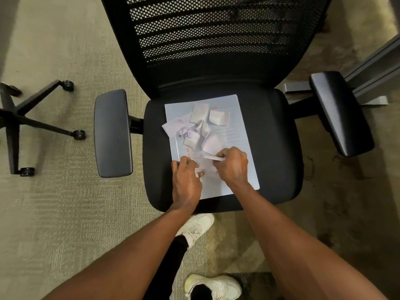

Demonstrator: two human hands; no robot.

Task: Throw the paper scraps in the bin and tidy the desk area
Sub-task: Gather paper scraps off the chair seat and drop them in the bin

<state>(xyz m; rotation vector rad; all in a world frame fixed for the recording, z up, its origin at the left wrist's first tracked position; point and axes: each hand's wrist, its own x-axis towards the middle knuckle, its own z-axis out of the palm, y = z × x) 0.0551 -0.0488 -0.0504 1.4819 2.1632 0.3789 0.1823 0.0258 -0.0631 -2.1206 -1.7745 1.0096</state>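
Observation:
A pale file folder (238, 131) with red print lies on the seat of a black office chair (272, 148). Several torn and crumpled paper scraps (195, 128) are piled on its upper half. At the folder's near end my right hand (232, 164) pinches a small white strip of paper (213, 158). Just left of it, my left hand (187, 178) holds another small scrap (199, 169) between its fingertips. No bin is in view.
The chair has a mesh back (216, 40) and two black armrests (112, 133) (341, 113). A second chair's wheeled base (19, 124) stands on the carpet at left. A grey desk leg (372, 70) is at right. My white shoes (213, 286) are below the seat.

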